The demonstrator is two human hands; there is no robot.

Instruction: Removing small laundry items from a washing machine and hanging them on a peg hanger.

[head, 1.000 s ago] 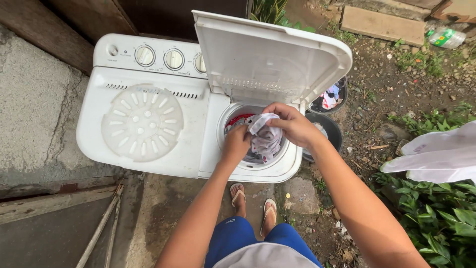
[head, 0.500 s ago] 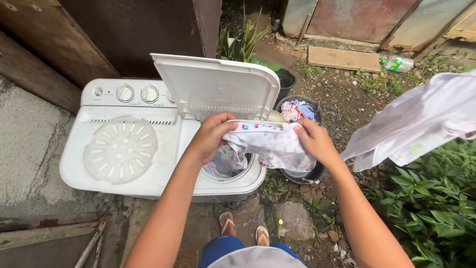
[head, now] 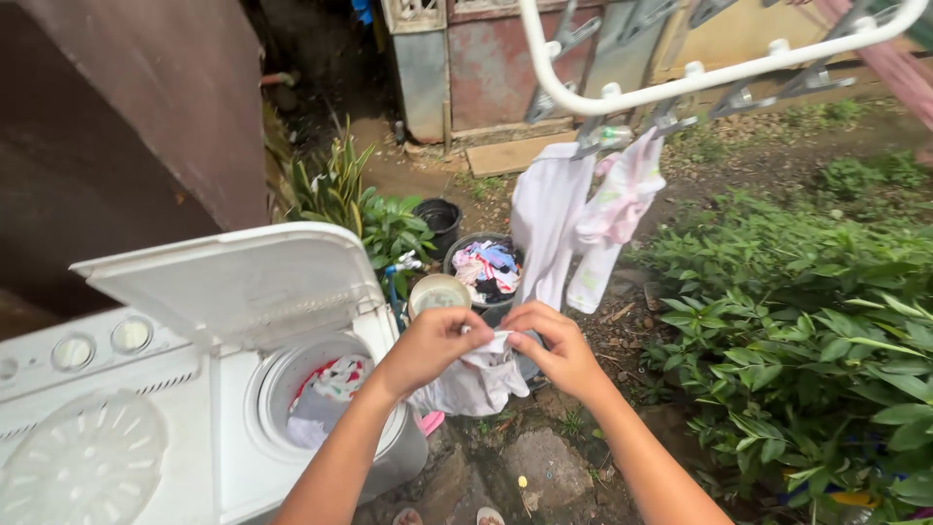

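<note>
Holding a damp-looking white garment [head: 473, 381] between them, the left hand [head: 428, 347] and right hand [head: 556, 352] were both closed on its upper edge, fingers pinched into the cloth, while the rest of it hung bunched below. The garment was in the air just to the right of the open spin tub [head: 326, 394] of a white twin-tub washing machine [head: 175, 418], whose hinged lid [head: 233, 282] stood raised. More wet laundry, red-and-white patterned among it, lay inside that tub.

Beyond the hands, a dark bucket [head: 486, 272] held a heap of mixed coloured clothes, and a small pale container [head: 439, 292] sat just beside it. Overhead hung a white hoop-shaped peg hanger [head: 680, 78] with grey clips; two pale pieces, a white cloth [head: 544, 219] and a pinkish one [head: 617, 209], were already clipped there. Leafy green plants [head: 807, 331] filled the ground to the right.

As judged from this arrangement, the step in hand was the opening-out of one item lifted from the tub, before it went up to dry. The next move would call for finding a clean edge or corner, shaking the bunched cloth flat, and raising it to a free clip on the hanger, which hung above and beyond the hands. One hand would need to release the cloth to work the clip while the other kept the weight.
</note>
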